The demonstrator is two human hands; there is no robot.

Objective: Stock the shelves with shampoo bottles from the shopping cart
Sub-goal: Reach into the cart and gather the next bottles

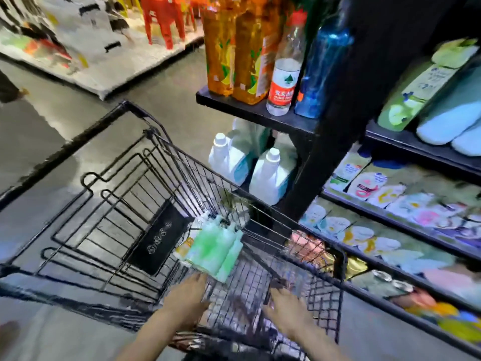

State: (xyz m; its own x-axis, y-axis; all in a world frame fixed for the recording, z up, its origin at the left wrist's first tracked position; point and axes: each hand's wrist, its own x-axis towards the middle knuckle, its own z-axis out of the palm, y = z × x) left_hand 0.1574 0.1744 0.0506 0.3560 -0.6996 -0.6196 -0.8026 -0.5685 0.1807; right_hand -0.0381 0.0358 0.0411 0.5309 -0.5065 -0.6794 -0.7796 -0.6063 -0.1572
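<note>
Shampoo bottles [216,247] in cart [109,209], shelves [260,113] beside

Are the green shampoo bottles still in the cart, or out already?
In. The green shampoo bottles lie inside the cart, neither hand holding them.

Cart [86,209]: one. Green shampoo bottles [216,250]: three. White jugs [269,178]: two. Hands [186,299]: two.

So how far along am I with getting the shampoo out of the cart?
Done: can't tell; the shelves hold goods, but none clearly from this cart. In hand: nothing; the left hand and right hand reach into the cart, holding nothing. Left: the green shampoo bottles still lying in it.
</note>
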